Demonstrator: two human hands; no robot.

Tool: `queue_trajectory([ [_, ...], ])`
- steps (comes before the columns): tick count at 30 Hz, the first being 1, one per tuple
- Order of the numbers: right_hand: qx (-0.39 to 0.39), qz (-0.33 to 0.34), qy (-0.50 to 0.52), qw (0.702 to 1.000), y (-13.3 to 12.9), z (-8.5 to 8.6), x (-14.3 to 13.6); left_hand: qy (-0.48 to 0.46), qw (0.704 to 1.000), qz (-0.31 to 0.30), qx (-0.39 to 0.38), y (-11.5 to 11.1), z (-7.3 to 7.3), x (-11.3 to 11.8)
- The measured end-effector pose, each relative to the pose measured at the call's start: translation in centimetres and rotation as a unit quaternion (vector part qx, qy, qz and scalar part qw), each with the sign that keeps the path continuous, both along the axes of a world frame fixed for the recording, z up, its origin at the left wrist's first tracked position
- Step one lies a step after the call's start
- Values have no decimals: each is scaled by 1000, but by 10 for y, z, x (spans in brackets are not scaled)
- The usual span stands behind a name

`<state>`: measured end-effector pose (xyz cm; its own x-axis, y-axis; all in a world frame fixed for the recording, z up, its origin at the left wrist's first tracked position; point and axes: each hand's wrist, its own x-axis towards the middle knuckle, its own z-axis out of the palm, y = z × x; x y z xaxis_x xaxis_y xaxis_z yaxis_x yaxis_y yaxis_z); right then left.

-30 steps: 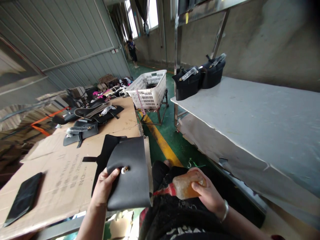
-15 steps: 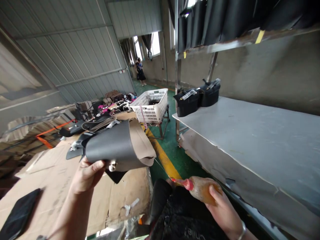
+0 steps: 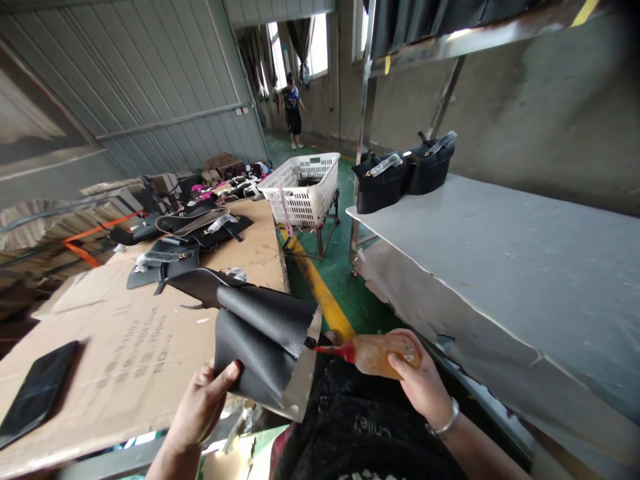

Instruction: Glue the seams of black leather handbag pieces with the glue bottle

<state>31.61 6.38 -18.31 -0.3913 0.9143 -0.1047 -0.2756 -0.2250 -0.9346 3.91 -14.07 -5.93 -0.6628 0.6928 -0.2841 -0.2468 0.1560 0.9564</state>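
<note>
My left hand grips the near edge of a black leather bag piece, thumb on top. The piece is folded over, with a beige strip along its right edge. In my right hand is a squeeze bottle of amber glue, lying on its side with its red nozzle pointing left. The nozzle tip is at the right edge of the leather, by a small dark spot; whether it touches I cannot tell. Behind the held piece, more black bag pieces lie on the cardboard-covered table.
A dark phone-like slab lies at the table's left. Beyond the table stands a white plastic basket on a metal stand. Two black bags sit on the grey-topped table at right. A person stands in the background.
My left hand has turned the leather piece over and brought it lower and closer. The bottle has moved slightly left and up, its nozzle now at the leather edge. The glue thread is no longer visible.
</note>
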Motion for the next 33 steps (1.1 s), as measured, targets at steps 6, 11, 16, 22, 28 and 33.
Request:
queue_trajectory([
  [6, 85, 8, -82, 993, -5, 1, 2, -10, 999, 29, 10, -5, -12, 14],
  [11, 90, -17, -88, 992, -1, -4, 0, -13, 999, 40, 12, -7, -14, 14],
  [16, 83, -10, -82, 993, 3, -10, -4, -16, 1000, 20, 13, -8, -16, 7],
  [22, 9, 35, -61, 998, -4, -24, 1, -6, 998, 52, 21, -4, -16, 7],
  [28, -66, 79, -12, 995, -19, -44, 9, -7, 999, 35, 11, -2, -9, 8],
  [33, -58, 38, -28, 997, -16, -49, 6, -6, 999, 39, 0, 0, -5, 10],
])
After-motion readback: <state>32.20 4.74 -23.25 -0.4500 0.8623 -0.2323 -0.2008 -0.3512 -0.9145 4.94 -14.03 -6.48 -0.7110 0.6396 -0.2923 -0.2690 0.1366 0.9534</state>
